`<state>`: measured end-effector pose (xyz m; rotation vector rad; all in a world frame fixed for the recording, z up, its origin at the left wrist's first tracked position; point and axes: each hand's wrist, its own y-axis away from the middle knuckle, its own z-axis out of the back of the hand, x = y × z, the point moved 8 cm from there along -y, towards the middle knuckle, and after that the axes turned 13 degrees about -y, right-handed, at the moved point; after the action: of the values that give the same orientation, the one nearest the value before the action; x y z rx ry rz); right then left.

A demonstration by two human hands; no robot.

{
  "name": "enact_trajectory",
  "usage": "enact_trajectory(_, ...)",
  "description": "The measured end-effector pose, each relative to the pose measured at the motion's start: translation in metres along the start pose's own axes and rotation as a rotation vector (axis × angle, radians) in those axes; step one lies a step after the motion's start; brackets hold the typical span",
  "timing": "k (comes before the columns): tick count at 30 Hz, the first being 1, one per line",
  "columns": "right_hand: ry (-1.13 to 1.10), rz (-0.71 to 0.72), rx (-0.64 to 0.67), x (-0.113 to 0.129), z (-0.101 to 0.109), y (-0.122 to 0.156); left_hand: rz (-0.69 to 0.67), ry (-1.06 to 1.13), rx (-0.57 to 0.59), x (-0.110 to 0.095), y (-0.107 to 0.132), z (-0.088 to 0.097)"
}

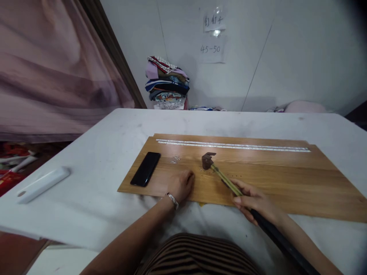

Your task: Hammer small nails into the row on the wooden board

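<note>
My right hand point(252, 200) is wrapped round the yellow and black handle of a claw hammer point(225, 178). Its rusty brown head points away from me, over a wooden board point(275, 183). My left hand point(180, 186) rests on the board's near part with the fingers curled in; whether anything is inside them is hidden. Beyond that hand lie several loose nails point(174, 159). A row of small dark marks point(235, 175) runs along the board near the hammer head.
A black phone point(145, 169) lies on the board's left end. Two white measuring strips point(235, 146) run along the far side. On the white table point(86, 160) is a white plastic-looking object point(44, 184). Folded clothes point(168, 84) are stacked by the wall; a curtain point(57, 68) hangs left.
</note>
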<state>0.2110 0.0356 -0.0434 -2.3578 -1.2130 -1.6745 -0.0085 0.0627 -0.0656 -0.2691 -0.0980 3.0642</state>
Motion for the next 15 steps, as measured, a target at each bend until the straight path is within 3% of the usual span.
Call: enact_trajectory(15, 0.006, -0.008, -0.010, -0.0028, 0.0004, 0.0014, 0.000, 0.000, -0.001, -0.0014, 0.0011, 0.0034)
